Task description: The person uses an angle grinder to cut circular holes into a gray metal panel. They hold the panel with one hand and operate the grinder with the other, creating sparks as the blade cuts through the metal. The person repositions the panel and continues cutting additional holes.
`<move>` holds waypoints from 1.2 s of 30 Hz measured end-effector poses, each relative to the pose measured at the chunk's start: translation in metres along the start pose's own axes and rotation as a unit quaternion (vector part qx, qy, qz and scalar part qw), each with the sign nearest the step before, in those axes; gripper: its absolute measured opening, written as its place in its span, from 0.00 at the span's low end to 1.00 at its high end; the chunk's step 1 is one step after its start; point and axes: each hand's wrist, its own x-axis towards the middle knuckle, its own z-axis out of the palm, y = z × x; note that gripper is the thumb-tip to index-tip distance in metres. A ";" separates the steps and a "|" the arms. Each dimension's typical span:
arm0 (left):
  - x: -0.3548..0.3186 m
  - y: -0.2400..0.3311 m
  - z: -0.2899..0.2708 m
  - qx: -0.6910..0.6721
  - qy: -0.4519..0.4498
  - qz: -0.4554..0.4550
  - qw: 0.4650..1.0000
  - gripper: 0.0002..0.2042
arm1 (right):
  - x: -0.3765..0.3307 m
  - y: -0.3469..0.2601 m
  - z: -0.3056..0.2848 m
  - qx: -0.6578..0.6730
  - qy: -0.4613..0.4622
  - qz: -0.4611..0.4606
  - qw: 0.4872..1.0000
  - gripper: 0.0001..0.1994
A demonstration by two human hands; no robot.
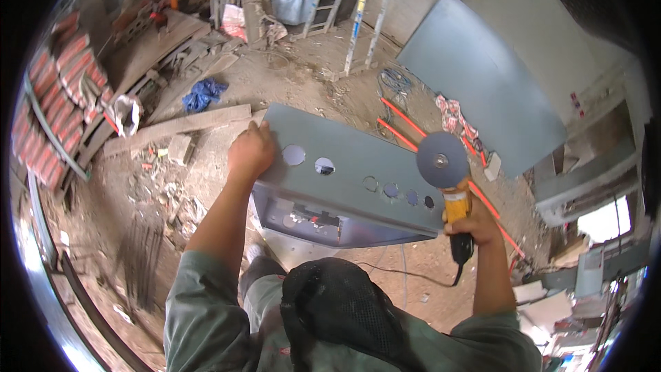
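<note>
A grey metal electrical enclosure (330, 131) stands before me, its top panel cut with a row of several round holes of differing size. The side facing me is open and shows breakers (317, 218) on a rail inside. My left hand (251, 153) grips the panel's left end, fingers over the far edge. At the right end, my right hand (475, 224) is closed around a yellow and black angle grinder (456, 208). The grinder's large dark disc (441, 159) is raised beside the panel's right end; I cannot tell whether it spins or touches metal. A cord trails from its handle.
Orange conduits (492, 200) lie on the dirt floor at the right, with a large grey sheet (475, 83) behind. A stepladder (358, 21) stands at the back. Planks (182, 122), a blue bag (204, 94) and stacked red-and-white sacks (62, 96) are at the left.
</note>
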 end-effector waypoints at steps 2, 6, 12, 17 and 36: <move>-0.001 0.001 -0.002 0.007 -0.001 0.003 1.000 0.29 | -0.031 0.035 0.014 0.146 0.052 -0.024 0.988 0.38; -0.001 0.007 -0.008 0.009 -0.015 0.037 0.999 0.29 | -0.063 0.085 0.064 0.386 0.139 -0.094 0.907 0.39; 0.007 0.004 -0.004 0.050 -0.034 0.078 0.995 0.30 | -0.082 0.131 0.112 0.567 0.208 -0.186 0.775 0.38; 0.003 0.007 -0.004 0.052 -0.035 0.099 0.993 0.31 | -0.095 0.157 0.125 0.604 0.218 -0.250 0.725 0.37; -0.001 0.028 0.008 0.147 0.073 -0.059 0.985 0.34 | 0.001 0.140 -0.178 0.383 0.134 -0.313 0.859 0.38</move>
